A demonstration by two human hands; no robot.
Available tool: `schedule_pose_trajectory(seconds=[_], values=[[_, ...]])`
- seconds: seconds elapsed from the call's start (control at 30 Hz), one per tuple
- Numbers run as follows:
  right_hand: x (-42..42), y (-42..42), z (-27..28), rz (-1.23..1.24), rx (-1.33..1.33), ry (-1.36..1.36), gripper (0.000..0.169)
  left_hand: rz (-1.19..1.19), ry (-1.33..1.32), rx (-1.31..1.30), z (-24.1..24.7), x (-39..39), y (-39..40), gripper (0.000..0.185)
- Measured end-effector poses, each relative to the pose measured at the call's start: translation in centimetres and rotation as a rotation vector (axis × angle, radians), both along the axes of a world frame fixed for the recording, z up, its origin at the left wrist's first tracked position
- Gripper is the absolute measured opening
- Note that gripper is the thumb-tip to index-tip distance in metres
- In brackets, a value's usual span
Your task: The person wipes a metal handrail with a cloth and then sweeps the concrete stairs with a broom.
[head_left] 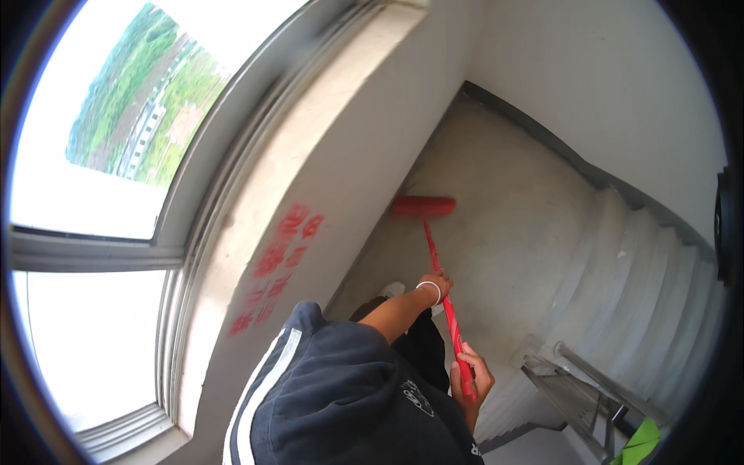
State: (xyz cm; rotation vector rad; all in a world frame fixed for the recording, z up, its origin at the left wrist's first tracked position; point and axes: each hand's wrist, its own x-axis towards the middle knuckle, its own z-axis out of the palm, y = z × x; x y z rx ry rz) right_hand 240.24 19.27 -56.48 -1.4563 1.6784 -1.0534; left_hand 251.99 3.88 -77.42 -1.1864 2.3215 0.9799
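A push broom with a red head and a red wrapped handle reaches out before me. My left hand, with a white band at its wrist, grips the handle partway down. Closer to my body, my right hand is closed around the handle's upper end. The broom head lies on the grey landing floor, its left end close to the foot of the wall. Its bristles are too blurred to make out.
Stairs run along the right, with more steps lower down beside a metal railing. Something bright green is by the railing. At left, a window sits above a wall bearing red writing. A light shoe shows below me.
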Motion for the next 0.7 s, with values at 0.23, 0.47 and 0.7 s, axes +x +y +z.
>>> schedule_pose_trajectory(seconds=[0.23,0.47,0.7], values=[[5.7,2.7,1.1,0.144,-0.102,0.130,0.019,0.086,0.073,-0.058,-0.7,5.0,4.3,0.032],[7.2,9.9,0.8,0.194,-0.152,0.152,0.017,0.057,0.037,-0.038,-0.1,7.0,11.6,0.033],[4.6,24.8,-1.0,0.102,-0.081,0.039,0.019,0.052,-0.021,-0.041,-1.1,5.9,25.5,0.037]])
